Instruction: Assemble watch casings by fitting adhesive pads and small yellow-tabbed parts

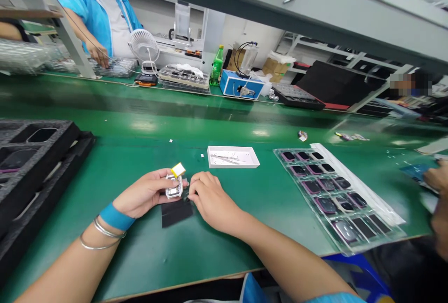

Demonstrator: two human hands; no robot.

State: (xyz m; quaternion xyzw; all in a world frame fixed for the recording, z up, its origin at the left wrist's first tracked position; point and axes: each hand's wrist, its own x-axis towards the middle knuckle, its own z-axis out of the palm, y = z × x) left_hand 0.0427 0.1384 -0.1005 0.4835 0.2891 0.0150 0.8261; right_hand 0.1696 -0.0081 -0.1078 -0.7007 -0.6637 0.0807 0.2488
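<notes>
My left hand (145,192) is closed around a small clear plastic part (174,186) with a silver-and-yellow flat pack (178,169) sticking up from its top. My right hand (209,198) is pinched against the right side of that part, fingertips touching it; what they hold, if anything, is hidden. Both hands rest just above a black square pad (176,212) lying on the green table (140,163). A blue band and two thin bangles circle my left wrist.
A white shallow tray (232,156) with tweezers lies behind my hands. To the right is a clear blister tray (332,196) of several dark parts; to the left, black foam trays (31,163). Another person's hands (437,177) are at the far right. A person in blue stands at the back left.
</notes>
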